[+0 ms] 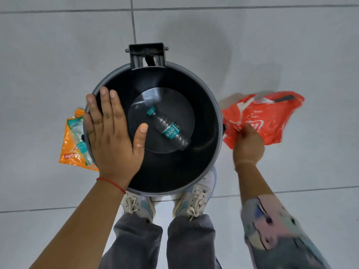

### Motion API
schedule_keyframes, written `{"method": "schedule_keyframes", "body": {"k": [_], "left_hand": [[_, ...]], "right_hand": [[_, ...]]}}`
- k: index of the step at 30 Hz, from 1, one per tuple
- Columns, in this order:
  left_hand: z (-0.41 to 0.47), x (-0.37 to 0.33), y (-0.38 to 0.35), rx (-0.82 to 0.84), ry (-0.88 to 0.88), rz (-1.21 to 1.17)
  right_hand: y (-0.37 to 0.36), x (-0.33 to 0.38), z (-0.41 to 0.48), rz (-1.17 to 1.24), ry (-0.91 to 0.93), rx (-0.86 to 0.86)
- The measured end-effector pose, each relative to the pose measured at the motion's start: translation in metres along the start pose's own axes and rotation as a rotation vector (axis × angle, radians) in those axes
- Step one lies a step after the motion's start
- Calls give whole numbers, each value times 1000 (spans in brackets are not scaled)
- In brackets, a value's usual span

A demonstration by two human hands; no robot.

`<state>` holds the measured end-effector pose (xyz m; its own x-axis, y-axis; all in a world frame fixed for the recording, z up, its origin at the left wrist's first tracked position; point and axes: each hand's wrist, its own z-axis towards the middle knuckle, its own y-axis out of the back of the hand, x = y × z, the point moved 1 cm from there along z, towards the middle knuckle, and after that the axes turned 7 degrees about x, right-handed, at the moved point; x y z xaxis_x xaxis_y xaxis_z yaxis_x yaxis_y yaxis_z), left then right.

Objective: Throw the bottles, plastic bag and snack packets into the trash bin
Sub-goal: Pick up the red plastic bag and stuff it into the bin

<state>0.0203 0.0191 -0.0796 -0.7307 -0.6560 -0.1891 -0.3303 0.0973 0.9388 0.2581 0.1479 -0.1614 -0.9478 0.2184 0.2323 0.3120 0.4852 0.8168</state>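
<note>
Just left of the left hand (112, 133), an orange snack packet (68, 150) is seen on the floor with a clear bottle (80, 140) lying on it. The left hand is spread wide and empty over the trash bin (217, 113) rim. To its right, a bottle with a teal label (169, 129) lies on the bin's bottom. Farther right, the right hand (247, 146) is closed on an orange plastic bag (268, 117), held just outside the bin.

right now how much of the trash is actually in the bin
Done: one clear plastic bottle with a teal label lies in the black round bin. In hand: the right hand grips the red plastic bag. Left: the orange snack packet and second bottle on the floor.
</note>
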Motion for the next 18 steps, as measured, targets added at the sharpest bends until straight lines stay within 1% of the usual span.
{"method": "schedule_keyframes", "body": {"k": [2, 3, 4, 5, 7, 9, 10, 13, 16, 18], "left_hand": [[-2, 2, 6, 14, -33, -78], [-3, 5, 10, 20, -49, -140], [-4, 7, 12, 28, -66, -209], [-4, 10, 14, 39, -80, -277], [-5, 15, 20, 48, -97, -381], [-5, 16, 21, 43, -112, -456], [-5, 17, 22, 31, -109, -494], [-5, 18, 24, -2, -99, -598], [-5, 19, 22, -4, -113, -599], [-6, 21, 20, 28, -119, -512]], "right_hand": [[42, 9, -21, 27, 210, -158], [64, 18, -34, -2, 362, -235], [86, 28, -49, -26, 515, -290], [104, 40, -65, -47, 643, -305], [129, 70, -99, -97, 864, -263], [126, 94, -123, -161, 1041, -145], [116, 101, -129, -194, 1094, -86], [70, 115, -130, -379, 1101, 39], [25, 126, -120, -593, 960, 216], [-1, 136, -112, -728, 880, 325]]}}
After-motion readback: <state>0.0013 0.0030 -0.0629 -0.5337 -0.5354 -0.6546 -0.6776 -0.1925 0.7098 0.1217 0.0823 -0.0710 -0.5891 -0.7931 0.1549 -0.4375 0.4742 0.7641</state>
